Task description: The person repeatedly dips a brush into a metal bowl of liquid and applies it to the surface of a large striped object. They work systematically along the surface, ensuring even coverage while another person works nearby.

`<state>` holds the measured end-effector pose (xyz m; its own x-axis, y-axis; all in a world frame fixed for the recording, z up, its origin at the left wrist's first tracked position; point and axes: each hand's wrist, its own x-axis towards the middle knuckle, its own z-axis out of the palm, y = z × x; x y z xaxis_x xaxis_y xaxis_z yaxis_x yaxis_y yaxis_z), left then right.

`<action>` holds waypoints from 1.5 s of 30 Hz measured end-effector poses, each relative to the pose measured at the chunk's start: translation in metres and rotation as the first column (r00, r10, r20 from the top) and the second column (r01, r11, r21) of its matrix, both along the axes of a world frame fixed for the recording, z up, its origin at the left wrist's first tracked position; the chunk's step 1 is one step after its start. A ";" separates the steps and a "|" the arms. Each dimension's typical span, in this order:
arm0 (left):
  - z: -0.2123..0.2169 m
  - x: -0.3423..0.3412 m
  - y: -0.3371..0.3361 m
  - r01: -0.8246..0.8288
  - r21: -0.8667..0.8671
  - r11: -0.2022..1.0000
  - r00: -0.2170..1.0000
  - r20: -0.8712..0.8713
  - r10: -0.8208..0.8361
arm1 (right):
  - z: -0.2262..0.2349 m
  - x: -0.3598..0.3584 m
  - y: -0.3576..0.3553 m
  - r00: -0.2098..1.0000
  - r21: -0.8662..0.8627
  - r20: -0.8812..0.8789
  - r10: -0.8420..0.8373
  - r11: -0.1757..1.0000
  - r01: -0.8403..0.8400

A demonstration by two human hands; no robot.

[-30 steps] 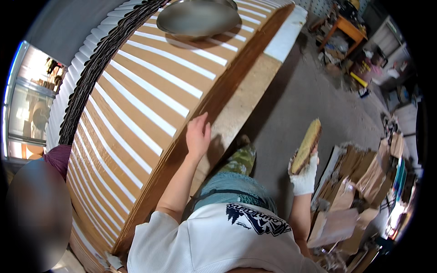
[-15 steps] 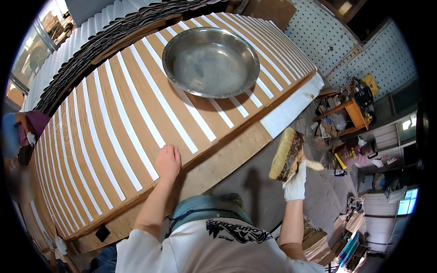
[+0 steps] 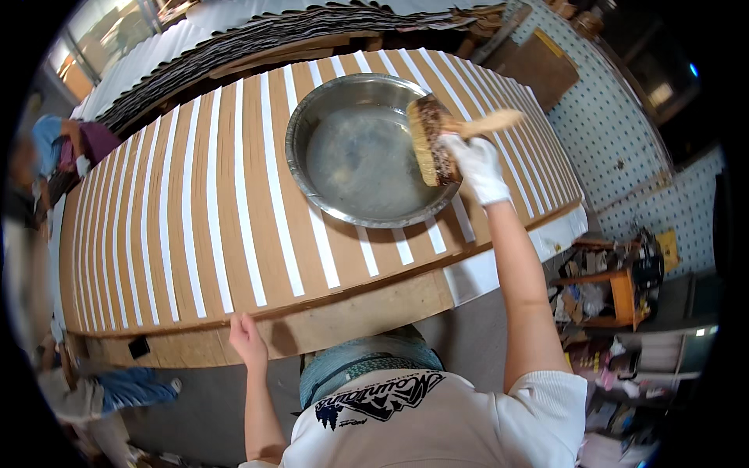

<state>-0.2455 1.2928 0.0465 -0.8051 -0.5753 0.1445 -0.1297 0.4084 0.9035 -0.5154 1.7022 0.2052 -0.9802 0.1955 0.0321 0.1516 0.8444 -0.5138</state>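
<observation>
My right hand (image 3: pixel 477 165), in a white knitted glove, grips a wide brush (image 3: pixel 434 142) with pale bristles and a wooden handle. The brush hangs over the right side of a round metal basin (image 3: pixel 296 183), its bristles facing inward. Cloudy, greyish liquid (image 3: pixel 359 160) fills the bottom of the basin. Beneath it spreads a wide layer of brown sheets (image 3: pixel 257 210) striped with white bands. My bare left hand (image 3: pixel 248 340) is loosely closed at the near edge of these sheets, with nothing visible in it.
Wooden boards (image 3: pixel 367 308) run under the sheets' near edge. Behind lies a long stack of wavy, dark-edged sheets (image 3: pixel 273 47). At the left, people (image 3: pixel 62 148) stand near the table's end. A wooden shelf with clutter (image 3: pixel 616 300) stands at the right.
My right hand has brought the brush up from beside the table to over the basin's right side. My left hand has drawn back to the table's near edge. The view has turned.
</observation>
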 end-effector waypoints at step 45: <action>-0.052 0.429 0.034 -0.782 0.370 0.502 0.592 0.185 0.785 | -0.040 0.029 -0.256 0.940 -0.990 -0.025 0.342 0.123 -0.071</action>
<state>0.1833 1.3266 -0.0056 0.0020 -0.9732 -0.2299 -0.2172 -0.2248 0.9499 -0.4864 1.4467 0.1653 -0.9456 -0.2809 -0.1640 0.2542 -0.3232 -0.9116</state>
